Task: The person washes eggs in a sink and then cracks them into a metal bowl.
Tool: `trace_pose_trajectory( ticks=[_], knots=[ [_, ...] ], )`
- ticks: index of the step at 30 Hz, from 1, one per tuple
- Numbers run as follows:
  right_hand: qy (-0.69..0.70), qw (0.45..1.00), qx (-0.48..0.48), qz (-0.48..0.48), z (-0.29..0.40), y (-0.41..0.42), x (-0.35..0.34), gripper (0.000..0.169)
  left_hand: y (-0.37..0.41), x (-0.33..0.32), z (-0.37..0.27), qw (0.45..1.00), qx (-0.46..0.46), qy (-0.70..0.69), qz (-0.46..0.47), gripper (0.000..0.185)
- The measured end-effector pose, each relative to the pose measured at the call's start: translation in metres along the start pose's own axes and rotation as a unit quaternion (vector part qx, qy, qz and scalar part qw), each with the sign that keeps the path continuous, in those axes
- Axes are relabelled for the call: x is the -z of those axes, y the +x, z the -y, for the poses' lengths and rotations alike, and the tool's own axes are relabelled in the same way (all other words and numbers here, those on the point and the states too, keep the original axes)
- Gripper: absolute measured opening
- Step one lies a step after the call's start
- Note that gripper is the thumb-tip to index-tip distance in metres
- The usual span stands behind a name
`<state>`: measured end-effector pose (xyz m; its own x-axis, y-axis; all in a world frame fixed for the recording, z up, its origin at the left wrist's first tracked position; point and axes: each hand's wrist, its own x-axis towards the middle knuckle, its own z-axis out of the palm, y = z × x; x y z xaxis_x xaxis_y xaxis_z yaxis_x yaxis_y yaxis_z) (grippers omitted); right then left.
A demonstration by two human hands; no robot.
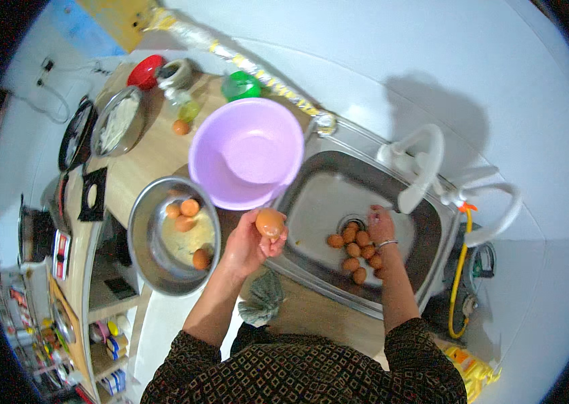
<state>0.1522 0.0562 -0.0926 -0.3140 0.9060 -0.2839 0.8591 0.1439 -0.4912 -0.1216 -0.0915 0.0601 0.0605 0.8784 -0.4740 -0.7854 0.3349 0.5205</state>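
A brown egg (269, 223) with a wet shine is held up in my left hand (246, 250), between the metal bowl (138, 242) and the sink (312, 209). My right hand (381, 225) is down in the sink, close to the white faucet spout (414, 197). Its fingers look curled, and whether something is inside them cannot be seen. Several brown eggs (353, 249) lie together on the sink floor around the drain, just left of my right hand. In the metal bowl are several eggs or shell pieces (190, 207) and pale yellowish contents (183, 242).
A lilac plastic basin (251, 159) stands beyond my left hand, against the sink's edge. A single egg (181, 127), a green container (241, 86), a red bowl (145, 72) and a bowl of white stuff (119, 121) occupy the counter. A cloth (262, 295) hangs at the front.
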Motion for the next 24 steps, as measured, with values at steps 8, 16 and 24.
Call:
trace_pose_trajectory(
  ticks=[8, 16, 24],
  knots=[
    [0.546, 0.832, 0.09, 0.027, 0.082, -0.037, 0.042, 0.029, 0.09, -0.061, 0.052, 0.991, 0.112, 0.067, 0.011, 0.048],
    [0.576, 0.807, 0.131, -0.012, 0.075, -0.031, 0.038, 0.038, 0.133, -0.07, 0.089, 0.979, 0.179, 0.094, 0.013, 0.048],
    [0.629, 0.763, -0.128, -0.074, 0.065, -0.02, 0.024, 0.034, 0.162, -0.057, 0.131, 0.973, 0.189, 0.124, -0.034, 0.05]
  ],
)
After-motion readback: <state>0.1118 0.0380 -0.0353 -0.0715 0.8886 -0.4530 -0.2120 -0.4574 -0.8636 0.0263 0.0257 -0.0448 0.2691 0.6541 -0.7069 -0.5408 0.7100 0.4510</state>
